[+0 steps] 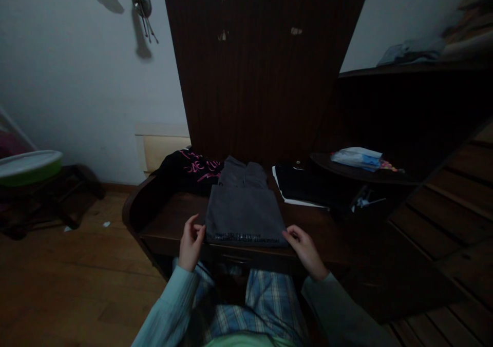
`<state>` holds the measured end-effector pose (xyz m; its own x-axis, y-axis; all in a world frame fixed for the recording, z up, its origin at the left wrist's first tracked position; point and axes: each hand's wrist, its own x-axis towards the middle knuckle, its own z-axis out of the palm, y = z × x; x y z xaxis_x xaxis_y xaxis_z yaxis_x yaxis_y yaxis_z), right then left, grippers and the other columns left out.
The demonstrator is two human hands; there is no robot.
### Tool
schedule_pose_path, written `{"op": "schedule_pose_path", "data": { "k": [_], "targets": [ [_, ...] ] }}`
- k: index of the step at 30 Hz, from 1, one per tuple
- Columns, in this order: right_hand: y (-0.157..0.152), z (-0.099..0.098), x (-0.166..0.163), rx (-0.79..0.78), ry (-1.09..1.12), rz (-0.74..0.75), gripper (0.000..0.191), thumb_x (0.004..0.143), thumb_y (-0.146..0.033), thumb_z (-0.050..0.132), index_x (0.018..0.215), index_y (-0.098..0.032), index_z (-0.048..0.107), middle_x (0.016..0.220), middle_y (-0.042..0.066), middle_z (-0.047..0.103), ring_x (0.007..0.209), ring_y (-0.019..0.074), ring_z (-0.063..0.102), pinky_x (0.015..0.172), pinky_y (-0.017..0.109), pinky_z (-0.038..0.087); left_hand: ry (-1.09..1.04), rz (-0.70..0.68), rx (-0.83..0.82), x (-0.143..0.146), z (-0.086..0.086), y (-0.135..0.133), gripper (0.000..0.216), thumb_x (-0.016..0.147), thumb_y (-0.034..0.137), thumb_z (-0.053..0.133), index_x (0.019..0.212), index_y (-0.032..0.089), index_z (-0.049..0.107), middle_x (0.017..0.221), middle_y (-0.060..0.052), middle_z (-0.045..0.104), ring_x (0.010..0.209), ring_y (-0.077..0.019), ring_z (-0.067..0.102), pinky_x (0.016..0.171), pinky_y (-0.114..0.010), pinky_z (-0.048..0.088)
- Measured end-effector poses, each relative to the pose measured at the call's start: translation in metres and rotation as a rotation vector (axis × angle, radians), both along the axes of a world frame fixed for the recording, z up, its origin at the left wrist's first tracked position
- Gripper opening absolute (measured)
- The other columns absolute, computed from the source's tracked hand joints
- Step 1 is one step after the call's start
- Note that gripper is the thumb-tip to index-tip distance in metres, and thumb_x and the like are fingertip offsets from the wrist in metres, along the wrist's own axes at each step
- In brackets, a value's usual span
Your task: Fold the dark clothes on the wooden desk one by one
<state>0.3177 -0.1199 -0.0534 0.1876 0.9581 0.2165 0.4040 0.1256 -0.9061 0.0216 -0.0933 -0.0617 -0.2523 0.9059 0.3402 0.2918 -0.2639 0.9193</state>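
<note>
While the head camera looks down over the dark wooden desk (169, 224), I log a folded grey garment (243, 211) lying flat at the middle of the desktop, its near edge along the front lip and a line of small print across that edge. The print is too dim for me to read.

Left hand (190, 245): at the near left corner of the grey garment, fingers curled, thumb and fingertips drawn together at the cloth edge. It looks like a pinch on the corner, but the light is poor and I cannot confirm the cloth is between the fingers.

Right hand (305, 250): at the near right corner, fingers bent and resting on the hem; I cannot tell whether it grips or only touches.

Both sleeves are pale green. Plaid blue trousers (265, 301) show below the desk edge.

Behind the grey garment, to the left, a black garment with pink lettering (192, 170) lies crumpled, touching it. To the right, a folded black item with a white edge (304, 185) lies near it. A bluish plastic bag (358, 158) lies on a round shelf further right. A green-rimmed basin (29, 166) sits at far left.
</note>
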Motion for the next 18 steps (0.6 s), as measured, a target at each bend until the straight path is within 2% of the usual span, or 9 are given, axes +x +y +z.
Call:
{"op": "schedule_pose_path", "data": {
  "k": [5,10,12,15,18],
  "targets": [
    [-0.002,-0.003,0.002,-0.041,-0.022,0.048,0.03,0.067,-0.048,0.046,0.057,-0.02,0.04,0.053,-0.005,0.037,0.054,0.011,0.039,0.053,0.022,0.031,0.205,0.076,-0.055,-0.002,0.0,0.001,0.037,0.075,0.034,0.046,0.108,0.019,0.047,0.067,0.002,0.059,0.061,-0.0135,0.058,0.063,-0.025,0.046],
    [-0.005,-0.002,0.008,-0.103,-0.053,0.067,0.032,0.068,-0.05,0.041,0.057,-0.02,0.04,0.053,-0.005,0.035,0.053,0.0105,0.036,0.052,0.023,0.03,0.399,0.045,-0.048,-0.007,0.0,-0.001,0.025,0.074,0.031,0.04,0.088,0.021,0.058,0.09,-0.004,0.065,0.084,-0.0184,0.06,0.076,-0.029,0.045],
    [-0.007,-0.001,0.011,-0.128,-0.05,0.109,0.032,0.068,-0.05,0.042,0.056,-0.02,0.039,0.053,-0.005,0.035,0.053,0.0104,0.037,0.052,0.023,0.03,0.443,0.041,-0.085,-0.011,0.001,-0.002,0.025,0.073,0.031,0.039,0.087,0.021,0.058,0.092,-0.004,0.065,0.085,-0.0189,0.06,0.076,-0.029,0.045],
    [-0.006,0.005,0.016,-0.191,-0.028,0.21,0.031,0.066,-0.049,0.048,0.057,-0.02,0.042,0.053,-0.005,0.039,0.055,0.0107,0.041,0.054,0.023,0.033,0.445,-0.081,-0.186,-0.021,0.007,0.0,0.028,0.072,0.036,0.041,0.089,0.021,0.058,0.084,-0.002,0.066,0.078,-0.018,0.061,0.071,-0.028,0.046],
    [0.012,0.014,0.021,-0.275,0.059,0.234,0.031,0.065,-0.05,0.051,0.069,-0.02,0.049,0.062,-0.003,0.051,0.061,0.0123,0.049,0.057,0.023,0.038,0.361,-0.254,-0.286,-0.029,0.022,0.016,0.041,0.068,0.045,0.049,0.1,0.02,0.057,0.077,-0.001,0.066,0.074,-0.018,0.061,0.066,-0.026,0.047]
  ]
}}
